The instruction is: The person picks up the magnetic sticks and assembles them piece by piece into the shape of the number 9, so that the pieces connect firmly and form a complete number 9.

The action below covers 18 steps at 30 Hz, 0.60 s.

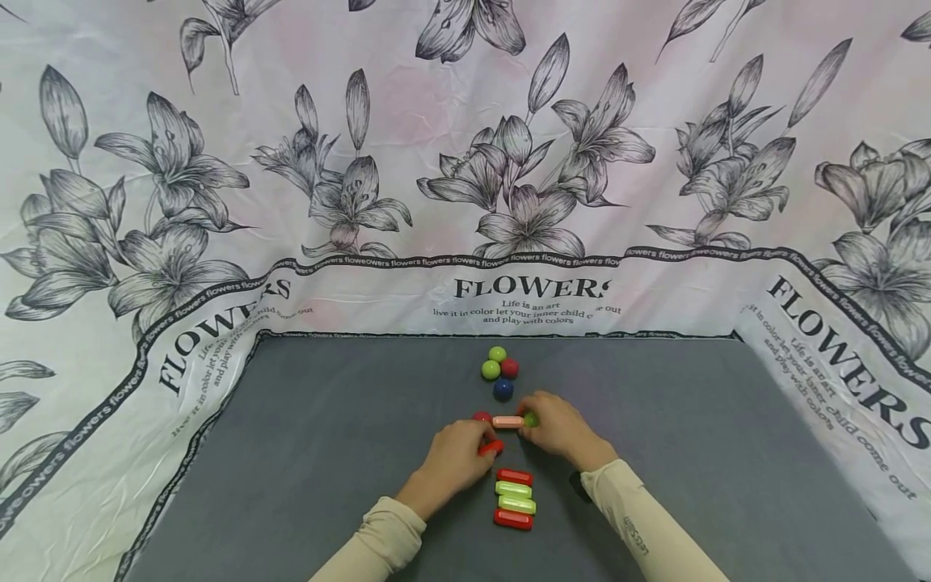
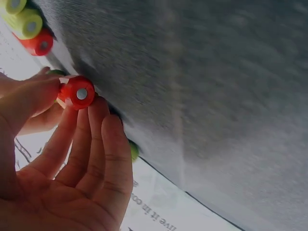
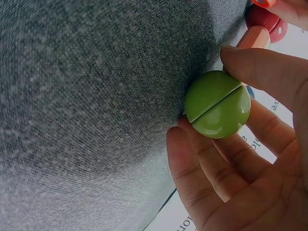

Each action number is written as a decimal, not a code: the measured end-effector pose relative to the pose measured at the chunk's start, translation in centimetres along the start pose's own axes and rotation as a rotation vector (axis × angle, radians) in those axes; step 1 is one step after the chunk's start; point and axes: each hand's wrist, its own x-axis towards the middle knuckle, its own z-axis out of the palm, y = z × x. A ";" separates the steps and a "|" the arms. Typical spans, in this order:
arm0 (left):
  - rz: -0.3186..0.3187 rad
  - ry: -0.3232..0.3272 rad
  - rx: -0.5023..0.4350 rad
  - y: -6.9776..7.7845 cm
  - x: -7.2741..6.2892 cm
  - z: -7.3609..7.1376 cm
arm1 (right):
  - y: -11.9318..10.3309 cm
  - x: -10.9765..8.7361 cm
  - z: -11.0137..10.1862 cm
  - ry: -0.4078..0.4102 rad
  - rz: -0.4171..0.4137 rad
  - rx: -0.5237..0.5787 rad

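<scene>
My left hand (image 1: 452, 459) pinches a red magnetic rod (image 2: 79, 92) between thumb and fingertips, just above the grey surface; a round silvery magnet shows in its end. Opposite it, my right hand (image 1: 560, 428) has its thumb and fingers round a green ball (image 3: 217, 104) with a seam across it. A pink rod (image 1: 507, 422) lies between this ball and a dark red ball (image 1: 482, 416), in line with both. The right thumb is close to the pink rod's end. Part of the dark red ball is hidden behind my left hand in the head view.
Nearer the body, red rods (image 1: 513, 520) and yellow-green rods (image 1: 515, 490) lie in a stacked row. Beyond the hands sit a blue ball (image 1: 503, 390), a red ball (image 1: 510, 369) and two green balls (image 1: 490, 369). A flower-printed cloth (image 1: 538, 299) rises behind the grey surface (image 1: 349, 404).
</scene>
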 end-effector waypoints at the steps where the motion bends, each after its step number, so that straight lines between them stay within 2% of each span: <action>1: -0.003 0.012 -0.006 -0.2 0.0 -0.1 | 0.0 0.0 0.0 0.000 0.001 0.001; 6: -0.020 0.048 -0.024 -0.7 -0.1 -0.4 | 0.1 -0.2 0.0 -0.002 0.006 0.003; 18: -0.092 0.070 -0.069 -1.2 0.1 -1.0 | 0.3 -0.3 0.2 -0.003 0.021 0.000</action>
